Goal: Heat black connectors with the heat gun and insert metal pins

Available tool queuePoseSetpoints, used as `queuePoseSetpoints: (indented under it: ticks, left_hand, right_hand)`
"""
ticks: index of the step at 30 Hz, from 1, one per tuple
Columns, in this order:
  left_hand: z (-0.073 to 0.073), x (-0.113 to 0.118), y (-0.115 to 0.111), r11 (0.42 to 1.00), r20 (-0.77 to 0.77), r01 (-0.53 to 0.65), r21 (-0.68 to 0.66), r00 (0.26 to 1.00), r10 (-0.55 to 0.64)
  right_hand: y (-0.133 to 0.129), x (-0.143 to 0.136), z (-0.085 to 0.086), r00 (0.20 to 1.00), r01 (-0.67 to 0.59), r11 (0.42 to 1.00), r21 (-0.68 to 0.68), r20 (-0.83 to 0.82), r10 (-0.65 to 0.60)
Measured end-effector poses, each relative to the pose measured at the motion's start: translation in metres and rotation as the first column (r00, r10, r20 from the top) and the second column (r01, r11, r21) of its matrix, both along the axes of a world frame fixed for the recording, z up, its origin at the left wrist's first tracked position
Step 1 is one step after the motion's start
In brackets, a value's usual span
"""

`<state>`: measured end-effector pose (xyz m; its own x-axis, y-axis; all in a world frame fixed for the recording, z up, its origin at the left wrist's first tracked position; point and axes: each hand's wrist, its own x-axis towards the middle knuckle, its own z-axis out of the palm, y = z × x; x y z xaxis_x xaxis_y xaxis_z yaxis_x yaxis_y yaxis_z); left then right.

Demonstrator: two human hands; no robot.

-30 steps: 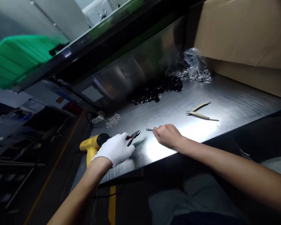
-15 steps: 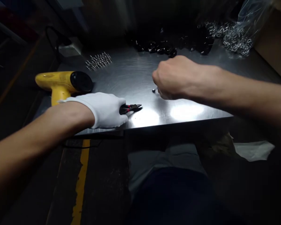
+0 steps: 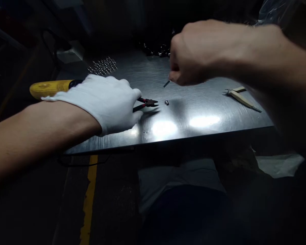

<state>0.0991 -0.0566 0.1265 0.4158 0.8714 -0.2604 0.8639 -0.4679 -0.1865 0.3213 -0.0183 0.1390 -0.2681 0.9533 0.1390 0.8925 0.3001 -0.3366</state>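
My left hand (image 3: 114,103), in a white glove, is wrapped round a pair of side cutters (image 3: 150,102) with red and black handles. Their jaws stand slightly apart and point right, above the metal tabletop (image 3: 148,75). Just past the tips lies a small shiny metal fitting (image 3: 166,102). My bare right hand (image 3: 193,54) is closed in a pinch, held higher and farther back. From its fingertips a short dark strip (image 3: 166,83) sticks out; the rest of it is hidden by the fingers.
Yellow-handled pliers (image 3: 241,98) lie at the right, near my forearm. A yellow heat gun (image 3: 49,89) is partly behind my left hand. Rows of small metal pins (image 3: 103,65) stand at the back left, dark shiny parts (image 3: 160,51) at the back.
My right hand has risen and moved back, the small metal piece that was at its fingers now lying on the table. My left hand has moved slightly up with the cutters, their jaws wider apart.
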Motion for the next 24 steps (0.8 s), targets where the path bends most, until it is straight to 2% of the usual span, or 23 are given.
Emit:
queuePoseSetpoints:
  ticks: [2,4,7,9,14,24]
  left_hand:
    - [0.0,0.008,-0.006,1.0,-0.063,-0.019,-0.022,0.998,0.017]
    - [-0.004,0.014,-0.013,0.999,-0.088,-0.027,-0.024,0.996,0.025]
    - [-0.014,0.022,-0.025,1.0,-0.074,-0.011,0.006,0.997,0.012]
    - [-0.02,0.028,-0.032,0.999,-0.083,-0.022,0.047,0.996,0.026]
    - [-0.029,0.042,-0.045,0.983,-0.175,-0.098,0.157,0.977,0.125]
    - [-0.038,0.049,-0.058,0.963,-0.173,-0.178,0.203,0.961,0.214]
  right_hand:
    - [-0.01,0.015,-0.015,0.985,-0.08,0.997,-0.015,0.15,0.081]
    - [-0.017,0.025,-0.036,0.961,-0.175,0.984,-0.02,0.212,0.175]
    - [-0.021,0.033,-0.065,0.96,-0.237,0.971,-0.001,0.154,0.234]
    - [-0.022,0.035,-0.077,0.962,-0.243,0.97,0.012,0.133,0.239]
    - [-0.025,0.038,-0.089,0.97,-0.237,0.971,0.006,0.06,0.237]
    - [-0.04,0.035,-0.096,0.983,-0.183,0.983,-0.001,0.002,0.183]
